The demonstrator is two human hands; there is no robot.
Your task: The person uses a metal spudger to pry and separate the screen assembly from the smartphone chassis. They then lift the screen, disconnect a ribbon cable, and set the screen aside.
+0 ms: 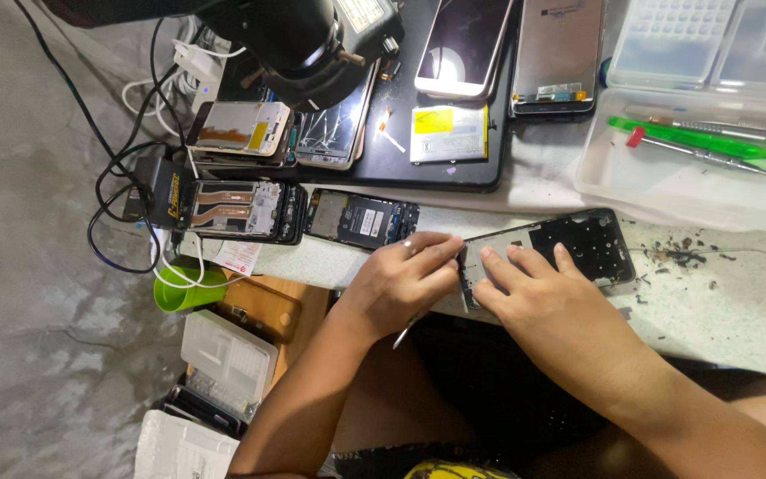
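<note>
At the centre of the frame both hands work on a dark, rectangular phone frame with a perforated inner plate, which lies tilted on the pale speckled worktop near its front edge. The left hand has its grip closed on a thin metal tool — the lower tip pokes out below the palm, the upper end meets the left end of the frame. The right hand rests flat over the lower left part of the frame, fingers spread and pressing it down; its grip is open, clamped on nothing.

Just right of the frame, dark crumbs of debris lie scattered on the worktop. Left of centre sit two opened phones with bare insides, side by side. Higher up, a black mat carries several phones and screens, among them a yellow-labelled flat battery. In the upper right, a clear plastic tray holds a green-handled screwdriver. At the upper left, black and white cables tangle, and a green cup stands lower left — below the worktop edge
</note>
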